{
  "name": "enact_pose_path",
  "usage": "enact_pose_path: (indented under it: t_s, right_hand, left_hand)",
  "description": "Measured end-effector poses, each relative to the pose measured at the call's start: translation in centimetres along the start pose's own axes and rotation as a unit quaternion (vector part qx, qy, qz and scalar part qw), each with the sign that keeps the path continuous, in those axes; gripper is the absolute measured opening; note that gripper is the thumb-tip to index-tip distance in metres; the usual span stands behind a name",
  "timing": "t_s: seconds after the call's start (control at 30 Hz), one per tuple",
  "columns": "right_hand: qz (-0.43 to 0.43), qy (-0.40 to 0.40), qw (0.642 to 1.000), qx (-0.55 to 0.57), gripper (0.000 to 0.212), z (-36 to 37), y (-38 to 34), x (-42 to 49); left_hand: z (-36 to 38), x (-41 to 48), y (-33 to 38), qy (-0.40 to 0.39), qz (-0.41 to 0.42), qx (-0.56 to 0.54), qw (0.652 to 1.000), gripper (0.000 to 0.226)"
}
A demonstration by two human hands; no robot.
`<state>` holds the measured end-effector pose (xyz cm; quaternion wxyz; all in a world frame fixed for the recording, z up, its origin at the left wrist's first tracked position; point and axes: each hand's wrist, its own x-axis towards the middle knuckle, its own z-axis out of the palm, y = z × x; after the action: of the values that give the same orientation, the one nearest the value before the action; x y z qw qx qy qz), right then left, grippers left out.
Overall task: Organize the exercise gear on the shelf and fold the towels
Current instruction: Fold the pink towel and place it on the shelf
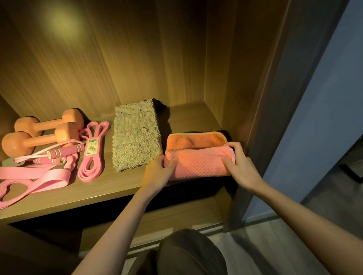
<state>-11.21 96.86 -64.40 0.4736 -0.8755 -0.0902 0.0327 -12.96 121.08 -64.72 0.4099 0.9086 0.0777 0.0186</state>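
- The pink towel lies at the right end of the wooden shelf, near the front edge. Its waffle-textured pink layer is doubled over, and an orange layer shows behind it.
- The left hand pinches the towel's left end, fingers curled into the cloth.
- The right hand grips the towel's right end, with the thumb on the front and the fingers wrapped over the top corner.
- A grey towel lies folded into a long strip just left of the pink one, running from the back of the shelf toward the front. Its near corner is close to the left hand.
- A long pink loop band with a yellow label lies left of the grey towel.
- Two orange dumbbells lie side by side at the back left.
- In front of them is a jump rope with pink striped handles, and flat pink bands lie toward the front left corner.
- A knee in dark trousers shows below the shelf.
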Motion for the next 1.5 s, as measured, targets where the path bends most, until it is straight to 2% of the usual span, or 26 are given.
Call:
enact_pose_path:
  t_s: [0.13,0.23,0.3,0.37,0.43,0.5,0.63,0.73,0.83,0.93,1.0,1.1,1.23,1.3,1.37,1.43,1.5]
  right_hand:
    - [0.014,0.035,0.999,0.004,0.053,0.9,-0.1,-0.7]
    - [-0.015,0.089,0.995,-0.05,0.062,1.6,-0.2,-0.7]
    - [-0.054,0.113,0.983,-0.137,0.066,1.8,-0.4,-0.5]
    - [-0.128,0.118,0.955,-0.24,0.064,1.7,-0.8,-0.2]
    - [-0.229,0.096,0.912,-0.325,0.055,1.2,-0.9,0.0]
    - [-0.277,0.063,0.89,-0.356,0.051,0.9,-0.4,0.1]
    - [-0.263,-0.01,0.884,-0.386,0.057,0.5,1.3,-0.4]
    - [-0.244,-0.061,0.876,-0.411,0.076,0.0,2.2,-0.8]
    - [-0.232,-0.069,0.878,-0.413,0.088,0.2,1.5,-0.9]
    - [-0.224,-0.048,0.894,-0.385,0.076,0.3,0.5,-0.7]
    - [-0.226,-0.055,0.9,-0.369,0.067,-0.2,0.1,-0.4]
    - [-0.21,-0.089,0.92,-0.32,0.056,-1.4,-0.8,0.0]
    - [-0.13,-0.116,0.948,-0.267,0.045,-2.2,-1.7,1.0]
    - [-0.1,-0.125,0.951,-0.264,0.048,-1.9,-2.5,1.9]
    - [-0.087,-0.132,0.948,-0.276,0.056,-1.6,-3.1,2.7]
    - [-0.067,-0.134,0.936,-0.317,0.061,-1.4,-3.6,3.3]
    - [-0.064,-0.112,0.899,-0.418,0.073,-1.2,-4.2,3.8]
  left_hand:
    - [0.7,-0.1,0.0,0.061,-0.01,0.024,0.998,0.045]
    - [1.1,-0.5,0.5,0.13,0.009,0.12,0.984,0.043]
    - [1.1,-0.7,0.8,0.182,0.083,0.187,0.962,0.033]
    - [1.1,-0.5,0.8,0.2,0.221,0.236,0.925,0.024]
    - [1.2,-0.3,0.6,0.159,0.335,0.256,0.893,0.027]
    - [1.2,-0.4,0.5,0.11,0.36,0.247,0.893,0.034]
    - [0.6,-0.8,-0.6,0.053,0.342,0.248,0.905,0.033]
    - [0.2,-1.2,-1.7,-0.008,0.329,0.268,0.906,0.053]
    - [0.5,-1.6,-1.6,-0.016,0.329,0.265,0.906,0.06]
    - [0.2,-1.7,-1.0,0.007,0.326,0.233,0.916,0.057]
    - [-0.3,-1.5,-0.9,-0.013,0.307,0.207,0.929,0.055]
    - [-1.2,-1.4,-0.3,-0.055,0.245,0.169,0.953,0.048]
    - [-1.7,-1.1,1.6,-0.121,0.126,0.025,0.984,0.042]
    - [-1.7,-0.3,2.2,-0.114,0.049,-0.06,0.991,0.044]
    - [-1.4,0.7,2.5,-0.089,0.013,-0.081,0.993,0.044]
    - [-1.0,1.7,2.8,-0.063,0.024,-0.028,0.997,0.042]
    - [-0.6,2.5,2.9,-0.007,0.057,0.075,0.996,0.037]
